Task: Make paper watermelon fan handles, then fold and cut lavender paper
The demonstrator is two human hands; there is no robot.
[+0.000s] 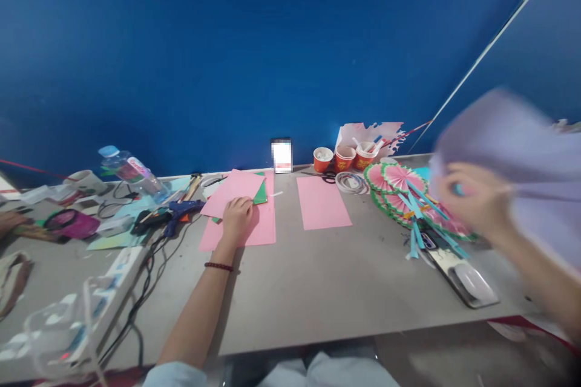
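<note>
My left hand point(236, 217) lies with its fingers stretched out on a pink sheet of paper point(240, 187), which overlaps another pink sheet point(261, 233). A bit of green paper point(261, 193) shows beside my fingers. At the far right, my raised right hand point(479, 193) grips light purple paper point(494, 121), blurred by motion. Whether that is one sheet or more I cannot tell. Below and left of this hand are pink pleated paper fans point(402, 184) with green edges and blue ribbons point(417, 211). A separate pink sheet point(323, 202) lies flat in the middle.
A phone point(282, 156) leans against the blue wall. Red paper cups point(345, 158), scissors point(328, 178) and a white coil point(350, 182) stand or lie near the back. On the left are a glue gun point(181, 211), cables, a bottle point(134, 170) and a power strip point(106, 290).
</note>
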